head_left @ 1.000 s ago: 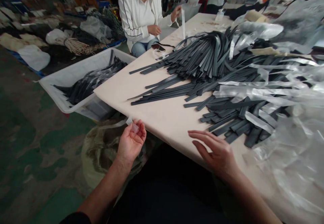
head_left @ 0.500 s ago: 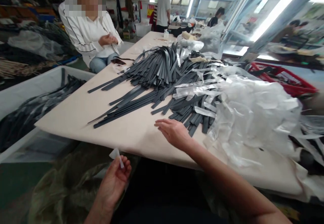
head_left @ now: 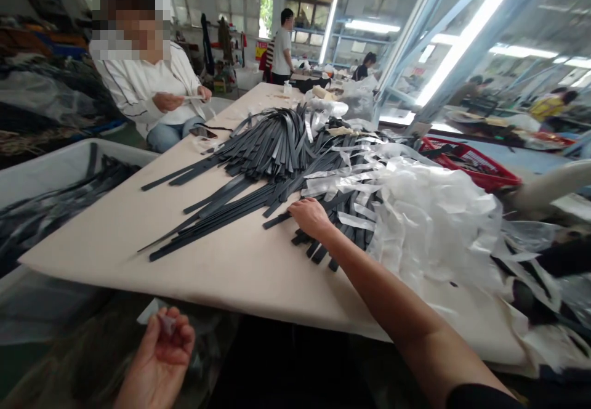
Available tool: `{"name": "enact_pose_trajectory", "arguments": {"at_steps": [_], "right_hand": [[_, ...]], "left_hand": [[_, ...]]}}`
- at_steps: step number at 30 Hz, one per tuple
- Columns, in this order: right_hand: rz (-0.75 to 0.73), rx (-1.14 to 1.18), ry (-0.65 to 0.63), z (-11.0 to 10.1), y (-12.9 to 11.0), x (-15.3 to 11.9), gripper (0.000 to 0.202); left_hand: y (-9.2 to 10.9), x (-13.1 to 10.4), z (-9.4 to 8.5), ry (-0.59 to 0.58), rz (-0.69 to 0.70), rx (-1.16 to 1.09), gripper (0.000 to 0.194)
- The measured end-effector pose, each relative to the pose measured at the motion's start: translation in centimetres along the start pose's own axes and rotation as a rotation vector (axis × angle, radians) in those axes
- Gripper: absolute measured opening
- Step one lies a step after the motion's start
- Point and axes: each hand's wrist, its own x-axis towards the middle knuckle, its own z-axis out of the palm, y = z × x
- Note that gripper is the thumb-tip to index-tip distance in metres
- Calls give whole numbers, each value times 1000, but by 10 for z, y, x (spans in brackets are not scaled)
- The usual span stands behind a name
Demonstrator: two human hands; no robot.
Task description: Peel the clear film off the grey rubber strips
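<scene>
My left hand (head_left: 159, 350) is palm up below the table edge, its fingers closed on a small scrap of clear plastic film (head_left: 148, 311). Over the table my right hand (head_left: 310, 217) rests on flat dark grey strips (head_left: 212, 221), fingers curled down at their ends. Its fingertips are partly hidden, so what they pinch cannot be made out. A thick bundle of the same strips (head_left: 272, 144) lies farther back, fanned out. Clear plastic bands wrap some strips beside my right hand, and a heap of crumpled plastic film (head_left: 429, 218) lies to its right.
The pale table (head_left: 92, 255) narrows to a corner at left. A white bin (head_left: 46, 166) with more dark strips stands beside it. Across sits a co-worker (head_left: 161, 95) holding a thin pale strip. A red crate (head_left: 484, 172) is behind the plastic heap.
My right hand has reached forward onto the dark strips, its fingers curling from nearly straight. My left hand has moved left and lower with the film scrap. The view has shifted.
</scene>
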Motion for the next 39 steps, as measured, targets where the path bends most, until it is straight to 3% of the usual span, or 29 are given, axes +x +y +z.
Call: {"name": "enact_pose_trajectory", "arguments": {"at_steps": [4,8,11,13,17,23,30,32,36,39], "right_hand": [[-67,119,119,-3,-22,-3,34],[-228,316,197,-9,-80,-15,25],[-365,515,185,-18,-128,-33,21],[-381,572,162,-21,-154,-41,24],[-358,491,87,-22,-181,-45,38],[-352,422,24,-18,-190,-39,40],[-384,393,-6,-15,-202,-29,40],[-402,384,-28,-16,-193,-29,42],[-366,341,-39,-24,-157,-35,46],[-316,285,-16,-31,-145,-40,41]], "left_hand": [[-2,-7,20,60,55,-110,38],[1,-4,32,13,114,-193,30],[1,-2,35,-1,129,-220,25],[-1,-3,36,-6,123,-214,23],[-5,-2,36,-22,93,-202,22],[-9,2,32,-56,92,-216,23],[-30,3,23,-156,101,-123,14],[-25,5,22,-118,121,-117,17],[7,13,20,59,224,-186,22],[17,11,21,91,275,-214,25]]}}
